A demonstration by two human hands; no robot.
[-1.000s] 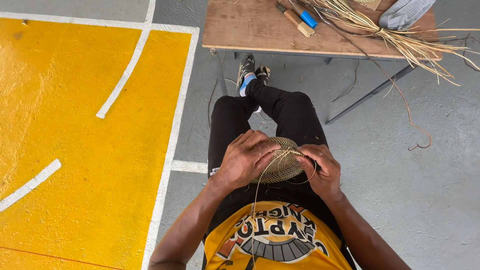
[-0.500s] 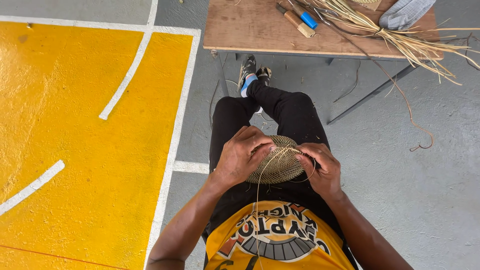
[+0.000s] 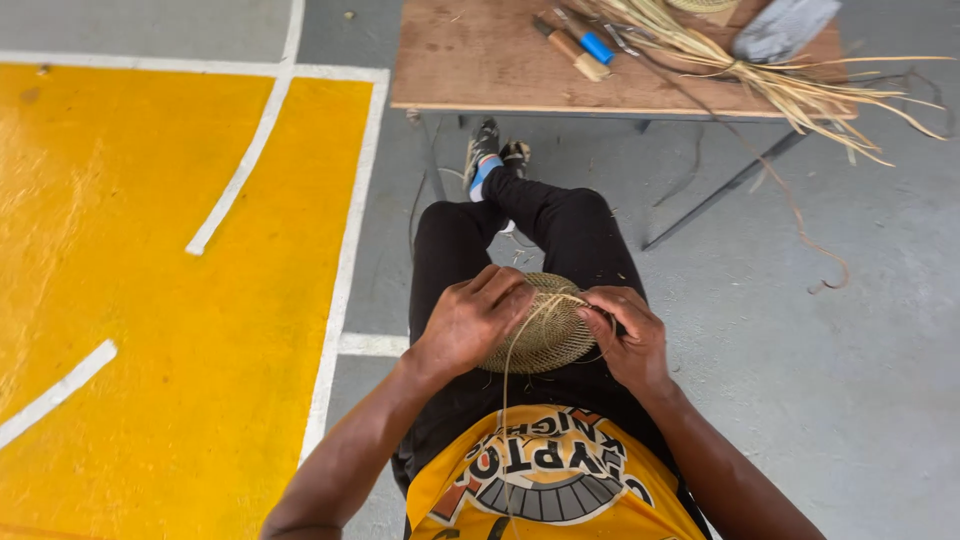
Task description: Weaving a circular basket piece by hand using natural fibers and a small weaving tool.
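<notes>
A small round woven disc of tan straw [image 3: 549,332] rests on my lap over black trousers. My left hand [image 3: 475,318] is closed on the disc's left rim, fingers curled over its top. At the right rim, my right hand [image 3: 622,335] pinches a thin straw strand [image 3: 507,400] between its fingertips. That strand loops from the disc's top edge down across my yellow shirt. Part of the disc is hidden under my left hand.
A low wooden table [image 3: 480,70] stands ahead, carrying a bundle of loose straw [image 3: 790,85], two handled tools [image 3: 575,45] and a grey cloth [image 3: 785,30]. My crossed feet [image 3: 490,155] lie under its edge. Yellow painted floor [image 3: 150,300] with white lines lies to the left.
My hands and the disc stay on my lap. The right hand's fingers have shifted slightly along the rim, and the strand loop has been drawn a little tighter.
</notes>
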